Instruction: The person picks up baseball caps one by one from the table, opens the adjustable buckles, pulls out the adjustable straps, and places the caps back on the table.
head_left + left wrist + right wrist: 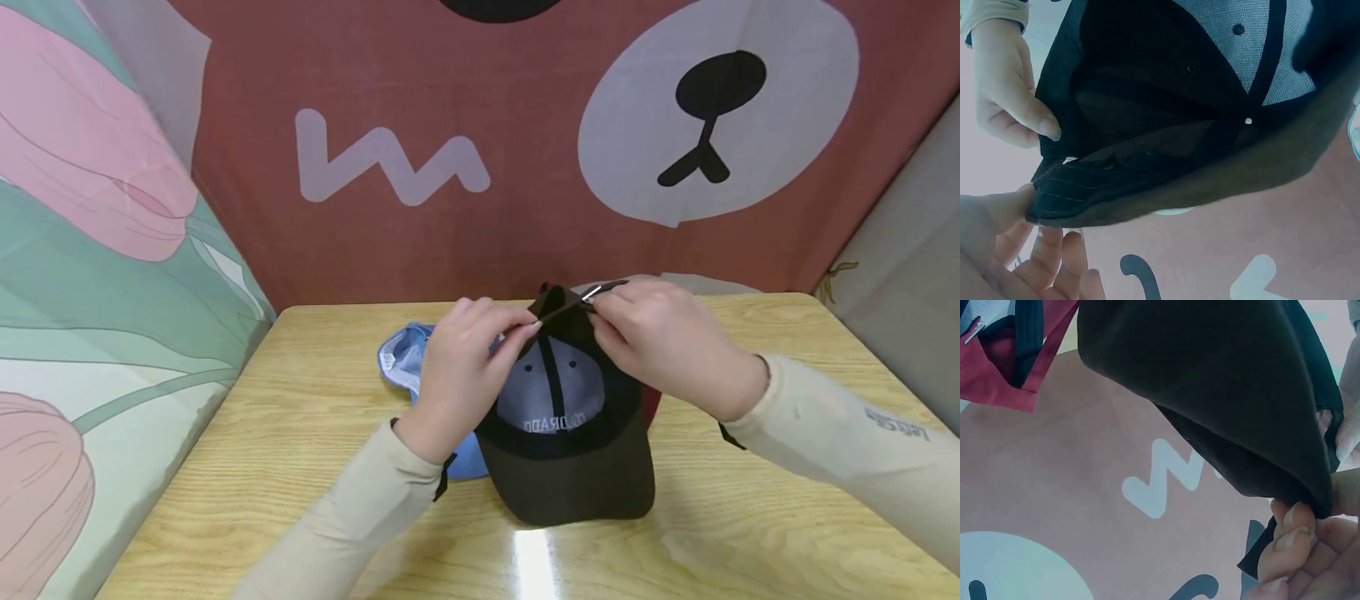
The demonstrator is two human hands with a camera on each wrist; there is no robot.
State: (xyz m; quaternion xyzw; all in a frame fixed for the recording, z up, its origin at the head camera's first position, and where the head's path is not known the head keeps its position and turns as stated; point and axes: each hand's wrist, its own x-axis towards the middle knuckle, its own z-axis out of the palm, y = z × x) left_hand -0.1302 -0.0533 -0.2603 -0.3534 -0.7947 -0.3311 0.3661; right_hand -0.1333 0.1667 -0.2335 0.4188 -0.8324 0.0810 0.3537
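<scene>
A black baseball cap stands with its brim toward me and its grey-lined inside showing, with mirrored stitched lettering near the brim. My left hand pinches one end of the narrow back strap between thumb and forefinger. At the other end, my right hand pinches the strap beside a small metal buckle. The strap is stretched between both hands above the cap's back opening. In the right wrist view, the dark crown hides part of the strap, and a loose strap end pokes out below the fingers.
A blue cap lies on the wooden table, partly behind my left hand. Behind the black cap, a red cap shows only at its edge; its back is seen in the right wrist view. A patterned cloth backdrop rises at the table's far edge.
</scene>
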